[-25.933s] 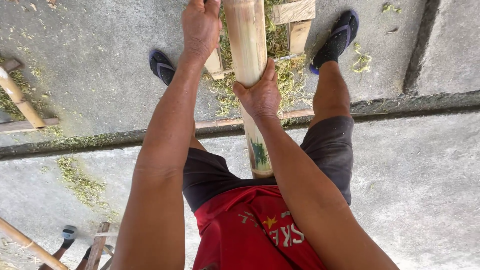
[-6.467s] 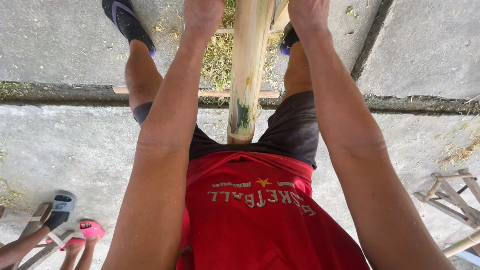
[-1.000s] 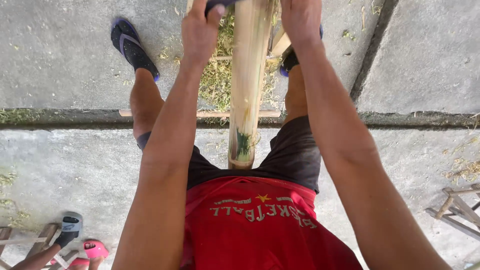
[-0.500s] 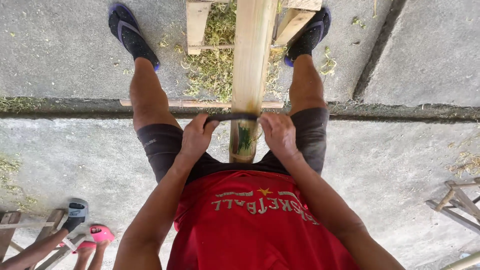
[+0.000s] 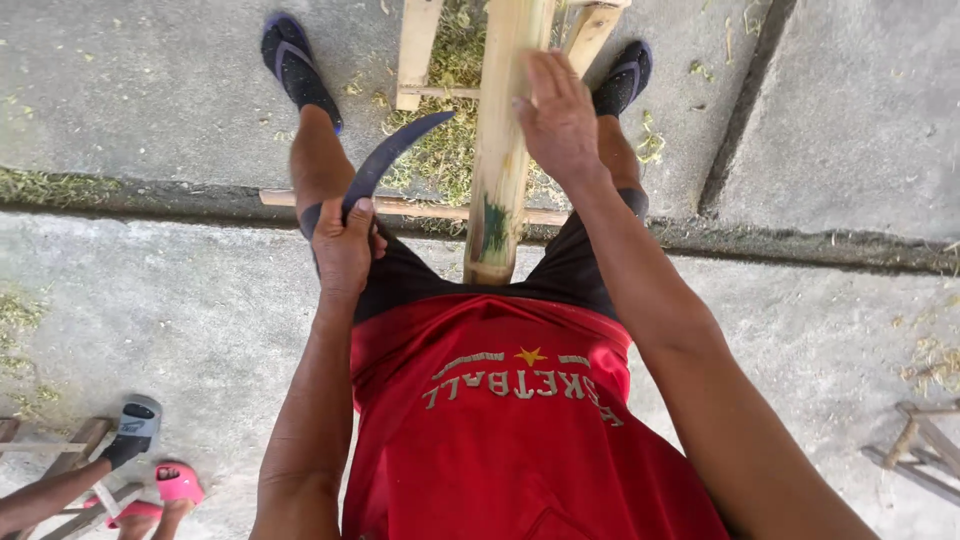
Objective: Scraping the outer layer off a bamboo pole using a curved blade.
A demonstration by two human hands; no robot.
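A thick pale bamboo pole point(image 5: 503, 140) runs from between my knees up over a wooden stand point(image 5: 418, 50). Its near end rests against my black shorts and has a green smear. My right hand point(image 5: 556, 120) lies flat on the pole's right side, fingers stretched up along it. My left hand point(image 5: 343, 245) is off the pole, by my left knee, and grips the handle of a dark curved blade point(image 5: 395, 155). The blade arcs up and right toward the pole without touching it.
Green-yellow bamboo shavings point(image 5: 450, 120) lie heaped under the stand. A thin stick point(image 5: 400, 205) lies along the gutter in the concrete. Another person's feet in grey and pink sandals point(image 5: 150, 455) are at the bottom left. Wooden frames point(image 5: 920, 450) sit at the right edge.
Half a second ago both hands held the blade crosswise at the pole's near end. Now the left hand has it alone, swung left, and the right hand has gone up onto the pole.
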